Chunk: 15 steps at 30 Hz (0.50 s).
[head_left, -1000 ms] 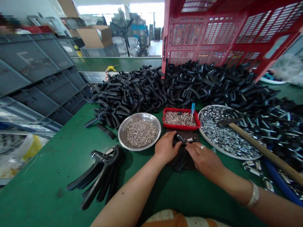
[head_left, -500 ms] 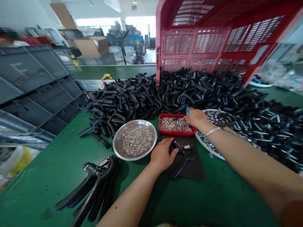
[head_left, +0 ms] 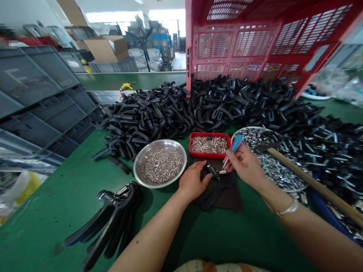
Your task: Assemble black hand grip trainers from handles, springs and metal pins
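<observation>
On a dark mat [head_left: 234,202] lies a black hand grip strengthener [head_left: 212,197] with a metal spring. My left hand [head_left: 193,182] holds it at its upper left, thumb and fingers closed on the body. In my right hand [head_left: 246,165] is a screwdriver [head_left: 236,142] with a blue handle, pinched and tilted, its thin shaft pointing down at the spring. Whether the tip touches the spring I cannot tell. Just behind the mat sits a red tray [head_left: 210,155] of small metal pins. A steel bowl [head_left: 136,173] of tiny metal parts stands left of my left hand.
Several grip strengtheners [head_left: 113,215] are stacked at the front left. A heap of black handles [head_left: 161,109] spans the back, below a tipped red crate [head_left: 241,62]. To the right are a round tray of metal parts [head_left: 276,172] and a wooden-handled hammer [head_left: 306,175]. Grey crates [head_left: 34,75] stand left.
My right hand has moved from the red tray toward me, to the grip strengthener, and the screwdriver now points down at its spring. My left hand stays on the grip strengthener.
</observation>
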Available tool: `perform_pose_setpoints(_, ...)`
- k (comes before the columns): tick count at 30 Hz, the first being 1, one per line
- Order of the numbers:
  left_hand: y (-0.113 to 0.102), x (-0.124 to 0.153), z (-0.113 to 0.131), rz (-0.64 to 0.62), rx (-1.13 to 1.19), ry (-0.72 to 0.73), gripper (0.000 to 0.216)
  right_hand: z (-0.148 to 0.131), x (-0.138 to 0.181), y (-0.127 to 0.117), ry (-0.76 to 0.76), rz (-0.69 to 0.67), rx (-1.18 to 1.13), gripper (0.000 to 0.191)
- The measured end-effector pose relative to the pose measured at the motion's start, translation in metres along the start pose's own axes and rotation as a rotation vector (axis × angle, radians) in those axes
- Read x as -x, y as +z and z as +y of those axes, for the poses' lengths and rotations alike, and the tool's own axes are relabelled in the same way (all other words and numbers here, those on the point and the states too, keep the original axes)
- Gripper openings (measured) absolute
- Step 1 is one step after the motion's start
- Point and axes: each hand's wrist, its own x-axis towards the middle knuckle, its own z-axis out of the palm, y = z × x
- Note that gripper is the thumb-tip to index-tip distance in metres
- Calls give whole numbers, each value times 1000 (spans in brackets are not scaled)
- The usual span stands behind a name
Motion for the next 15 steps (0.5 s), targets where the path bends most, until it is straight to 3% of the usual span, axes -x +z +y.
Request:
perform_pose_setpoints(4, -2, 0, 3, -29, -12, -24, 45, 15, 31, 12, -48, 72, -81, 28)
perform_pose_setpoints(10, -4, -1, 5, -29, -19, -27, 45, 29, 33, 16, -84, 105, -124, 23)
perform_pose_setpoints(13, -4, -1, 4, -36, -19, -29, 45, 28, 36, 16, -157, 118, 5, 18)
perform_pose_setpoints(15, -3, 0, 3, -33, -16, -26, 45, 22, 38, 17, -292, 134, 237, 15)
